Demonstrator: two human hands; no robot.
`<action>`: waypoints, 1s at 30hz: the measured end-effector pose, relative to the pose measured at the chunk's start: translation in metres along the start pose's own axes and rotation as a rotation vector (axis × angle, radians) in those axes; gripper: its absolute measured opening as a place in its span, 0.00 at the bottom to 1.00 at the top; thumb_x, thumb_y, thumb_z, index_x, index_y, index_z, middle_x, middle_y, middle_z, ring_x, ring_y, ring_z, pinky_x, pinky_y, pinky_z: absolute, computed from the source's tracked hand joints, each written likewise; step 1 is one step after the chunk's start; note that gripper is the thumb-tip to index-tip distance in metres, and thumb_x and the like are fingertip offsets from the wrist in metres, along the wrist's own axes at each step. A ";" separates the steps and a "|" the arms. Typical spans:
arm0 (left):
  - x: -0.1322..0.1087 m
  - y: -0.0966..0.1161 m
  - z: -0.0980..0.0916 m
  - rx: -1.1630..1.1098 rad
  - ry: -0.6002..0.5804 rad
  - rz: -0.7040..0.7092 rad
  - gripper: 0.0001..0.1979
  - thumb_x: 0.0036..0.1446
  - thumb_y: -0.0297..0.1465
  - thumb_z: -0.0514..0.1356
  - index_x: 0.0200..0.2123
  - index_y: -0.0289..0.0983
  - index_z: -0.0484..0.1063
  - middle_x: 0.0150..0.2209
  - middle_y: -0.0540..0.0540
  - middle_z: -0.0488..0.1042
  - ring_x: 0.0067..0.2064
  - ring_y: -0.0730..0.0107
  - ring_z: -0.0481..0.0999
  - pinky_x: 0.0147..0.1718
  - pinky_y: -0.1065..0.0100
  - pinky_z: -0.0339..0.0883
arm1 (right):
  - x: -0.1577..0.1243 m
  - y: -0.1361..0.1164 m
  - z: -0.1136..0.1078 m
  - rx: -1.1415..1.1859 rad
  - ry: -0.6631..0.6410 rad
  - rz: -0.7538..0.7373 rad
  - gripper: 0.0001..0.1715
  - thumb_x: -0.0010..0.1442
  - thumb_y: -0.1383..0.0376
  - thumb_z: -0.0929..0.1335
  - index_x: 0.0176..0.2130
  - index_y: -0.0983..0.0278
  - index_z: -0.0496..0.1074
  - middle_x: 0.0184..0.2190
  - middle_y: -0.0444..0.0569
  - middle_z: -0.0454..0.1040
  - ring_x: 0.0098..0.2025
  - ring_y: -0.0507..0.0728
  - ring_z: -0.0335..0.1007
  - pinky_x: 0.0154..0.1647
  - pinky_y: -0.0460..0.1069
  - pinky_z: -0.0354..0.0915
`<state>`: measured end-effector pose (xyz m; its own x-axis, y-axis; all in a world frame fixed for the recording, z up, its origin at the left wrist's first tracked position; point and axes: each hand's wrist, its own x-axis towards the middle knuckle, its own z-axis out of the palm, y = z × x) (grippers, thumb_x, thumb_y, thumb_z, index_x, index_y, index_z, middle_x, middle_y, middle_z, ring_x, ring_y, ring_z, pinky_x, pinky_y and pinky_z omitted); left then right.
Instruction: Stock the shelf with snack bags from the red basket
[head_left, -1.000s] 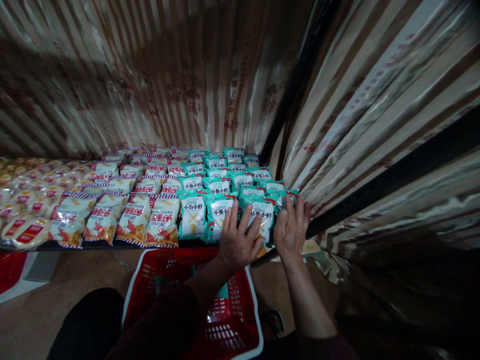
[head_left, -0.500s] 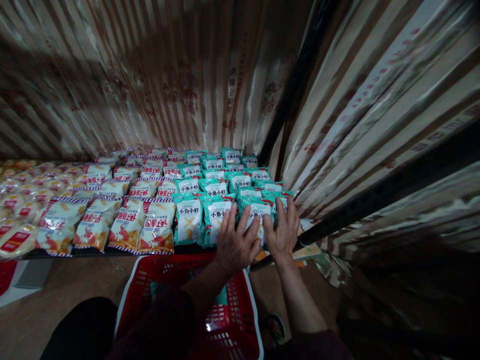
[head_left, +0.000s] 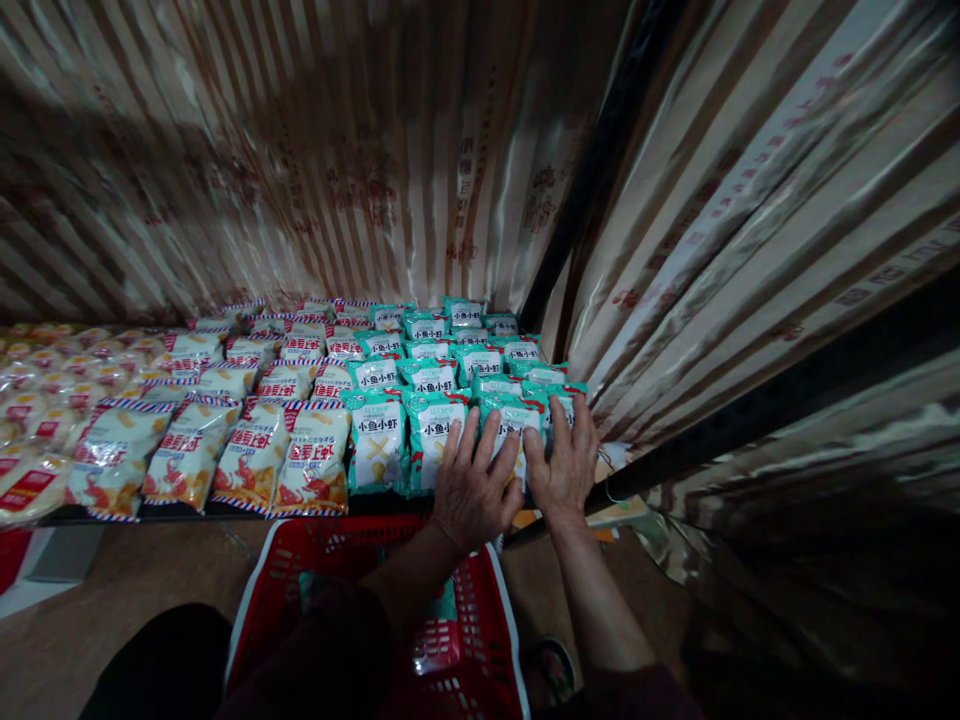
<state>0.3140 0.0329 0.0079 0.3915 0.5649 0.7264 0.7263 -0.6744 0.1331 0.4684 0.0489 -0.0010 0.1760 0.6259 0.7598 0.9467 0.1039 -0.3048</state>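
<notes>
Rows of teal snack bags with white labels stand at the right end of the shelf. My left hand lies with spread fingers against the front of the teal bags in the nearest row. Beside it, my right hand rests, fingers apart, on the front-row bags at the right corner. Neither hand is closed round a bag; the palms hide parts of the packets. Left of the teal bags stand rows of white and orange snack bags with striped edges.
Round wrapped packets fill the shelf's left part. Below my arms is a red basket with a pale rim and some teal packaging inside. A dark metal post rises at the back corner, and striped curtains hang behind and to the right.
Both hands stay on the front teal bags, almost unmoved. The view has shifted very slightly; the bags look the same.
</notes>
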 end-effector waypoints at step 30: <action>-0.004 -0.007 0.005 0.085 0.141 0.046 0.24 0.59 0.35 0.57 0.57 0.31 0.64 0.61 0.36 0.65 0.68 0.53 0.51 0.64 0.49 0.49 | -0.005 -0.009 -0.003 -0.021 0.048 0.000 0.29 0.66 0.57 0.58 0.63 0.62 0.59 0.68 0.60 0.48 0.68 0.67 0.44 0.62 0.68 0.51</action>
<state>0.3102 0.0375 0.0006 0.3467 0.4576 0.8188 0.7568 -0.6521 0.0439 0.4596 0.0429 -0.0005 0.1882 0.5881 0.7866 0.9520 0.0875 -0.2932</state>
